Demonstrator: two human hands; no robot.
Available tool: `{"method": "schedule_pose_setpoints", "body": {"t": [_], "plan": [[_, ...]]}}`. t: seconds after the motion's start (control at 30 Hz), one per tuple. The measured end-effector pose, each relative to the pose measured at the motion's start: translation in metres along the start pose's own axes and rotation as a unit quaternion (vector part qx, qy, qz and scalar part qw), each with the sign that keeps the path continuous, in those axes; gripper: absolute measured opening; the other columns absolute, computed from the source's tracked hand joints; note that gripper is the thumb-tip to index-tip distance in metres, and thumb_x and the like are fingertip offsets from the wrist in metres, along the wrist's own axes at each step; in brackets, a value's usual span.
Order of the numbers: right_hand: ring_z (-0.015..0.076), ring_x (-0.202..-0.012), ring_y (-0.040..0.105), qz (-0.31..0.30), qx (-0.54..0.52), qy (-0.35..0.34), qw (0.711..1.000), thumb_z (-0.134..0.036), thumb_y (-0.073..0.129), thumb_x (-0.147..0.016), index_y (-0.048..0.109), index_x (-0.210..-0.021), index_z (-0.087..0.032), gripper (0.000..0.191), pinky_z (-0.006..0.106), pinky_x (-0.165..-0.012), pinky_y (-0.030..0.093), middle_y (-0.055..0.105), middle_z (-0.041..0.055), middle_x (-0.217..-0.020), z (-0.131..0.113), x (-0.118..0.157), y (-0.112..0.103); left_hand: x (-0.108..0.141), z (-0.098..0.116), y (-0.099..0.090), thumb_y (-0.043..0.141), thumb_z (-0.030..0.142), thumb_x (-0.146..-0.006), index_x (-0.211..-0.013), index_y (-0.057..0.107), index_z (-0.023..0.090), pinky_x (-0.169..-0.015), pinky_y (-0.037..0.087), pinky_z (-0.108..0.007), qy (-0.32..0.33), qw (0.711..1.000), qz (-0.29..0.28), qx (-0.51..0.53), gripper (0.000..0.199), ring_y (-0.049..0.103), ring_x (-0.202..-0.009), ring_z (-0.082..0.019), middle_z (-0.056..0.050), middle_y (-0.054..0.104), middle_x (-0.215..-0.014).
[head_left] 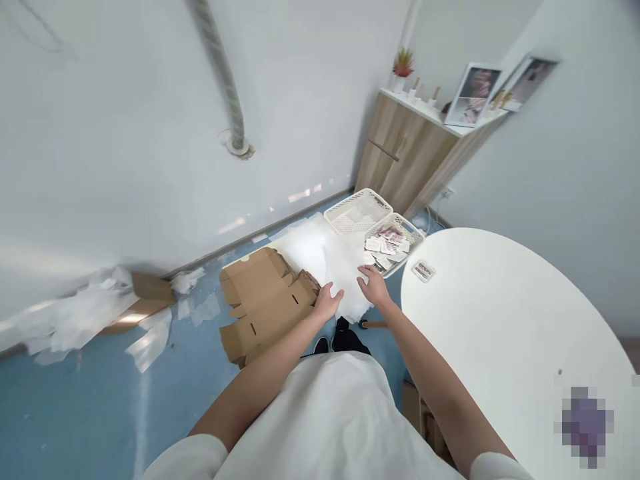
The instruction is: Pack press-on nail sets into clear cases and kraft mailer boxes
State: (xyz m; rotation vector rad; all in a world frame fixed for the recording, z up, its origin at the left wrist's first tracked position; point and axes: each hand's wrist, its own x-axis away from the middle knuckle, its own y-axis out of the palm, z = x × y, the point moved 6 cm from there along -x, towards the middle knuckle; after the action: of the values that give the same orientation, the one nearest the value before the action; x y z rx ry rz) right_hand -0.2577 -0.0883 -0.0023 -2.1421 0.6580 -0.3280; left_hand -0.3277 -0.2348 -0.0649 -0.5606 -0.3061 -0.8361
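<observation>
In the head view, thin white translucent sheets [345, 267], like foam packing sheets, lie in a pile in front of me near the floor. My left hand [329, 303] is at the near left side of the pile, thumb and fingers apart, beside the edge of the flattened brown cardboard [273, 293]. At the right side of the sheets is my right hand [374, 287], fingers stretched out and apart from the thumb. Neither hand visibly grips anything; whether the fingertips touch the top sheet is hard to see. Close beyond my right hand, a white basket [416, 233] holds many small printed packets [387, 245].
Another white basket [345, 208] stands behind. To my right is a round white table [500, 320] with a small clear case [423, 271]. A wooden cabinet [415, 147] stands in the corner. Crumpled white wrapping [90, 310] and an open carton [150, 300] lie by the left wall.
</observation>
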Motion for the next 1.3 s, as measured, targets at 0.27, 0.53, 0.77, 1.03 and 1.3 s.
{"method": "schedule_pose_setpoints", "body": {"t": [0.27, 0.53, 0.77, 1.03, 1.3], "plan": [[0.0196, -0.1, 0.054, 0.12, -0.023, 0.063, 0.991, -0.024, 0.043, -0.079, 0.055, -0.112, -0.019, 0.036, 0.034, -0.09, 0.042, 0.051, 0.0082, -0.115, 0.027, 0.08, -0.07, 0.005, 0.025, 0.054, 0.044, 0.046, -0.078, -0.133, 0.015, 0.01, -0.106, 0.017, -0.034, 0.034, 0.995, -0.033, -0.083, 0.072, 0.012, -0.132, -0.025, -0.017, 0.014, -0.143], [0.0188, -0.092, 0.057, 0.266, -0.186, 0.214, 0.921, -0.031, 0.048, -0.076, 0.058, -0.107, -0.023, 0.034, 0.036, -0.081, 0.047, 0.05, 0.007, -0.116, 0.101, 0.176, -0.112, 0.013, 0.044, 0.135, 0.05, 0.044, -0.077, -0.136, 0.009, 0.016, -0.095, 0.035, -0.029, 0.008, 0.99, -0.142, -0.025, 0.076, 0.038, -0.122, -0.023, -0.016, 0.028, -0.139], [0.0198, -0.099, 0.055, 0.374, -0.3, 0.327, 0.814, -0.033, 0.053, -0.072, 0.056, -0.108, -0.022, 0.038, 0.037, -0.088, 0.044, 0.052, 0.0067, -0.119, 0.181, 0.27, -0.128, 0.038, 0.063, 0.234, 0.059, 0.029, -0.073, -0.131, 0.025, 0.014, -0.084, 0.042, -0.028, 0.077, 0.975, -0.199, -0.06, 0.069, 0.055, -0.102, -0.019, -0.015, 0.052, -0.119], [0.0206, -0.1, 0.055, 0.343, -0.227, 0.393, 0.822, -0.026, 0.047, -0.071, 0.052, -0.113, -0.017, 0.043, 0.036, -0.088, 0.044, 0.049, 0.01, -0.12, 0.256, 0.321, -0.126, 0.048, 0.089, 0.293, 0.059, 0.018, -0.069, -0.127, 0.034, 0.013, -0.09, 0.037, -0.03, 0.14, 0.947, -0.202, -0.207, 0.063, 0.048, -0.11, -0.021, -0.014, 0.055, -0.113], [0.0243, -0.118, 0.039, 0.252, -0.088, 0.413, 0.871, -0.021, 0.042, -0.073, 0.043, -0.122, -0.014, 0.049, 0.038, -0.097, 0.034, 0.04, 0.0125, -0.127, 0.281, 0.33, -0.113, 0.052, 0.084, 0.318, 0.052, 0.022, -0.074, -0.13, 0.028, 0.012, -0.088, 0.038, -0.035, 0.171, 0.911, -0.208, -0.311, 0.062, 0.047, -0.111, -0.024, -0.017, 0.05, -0.118]]}}
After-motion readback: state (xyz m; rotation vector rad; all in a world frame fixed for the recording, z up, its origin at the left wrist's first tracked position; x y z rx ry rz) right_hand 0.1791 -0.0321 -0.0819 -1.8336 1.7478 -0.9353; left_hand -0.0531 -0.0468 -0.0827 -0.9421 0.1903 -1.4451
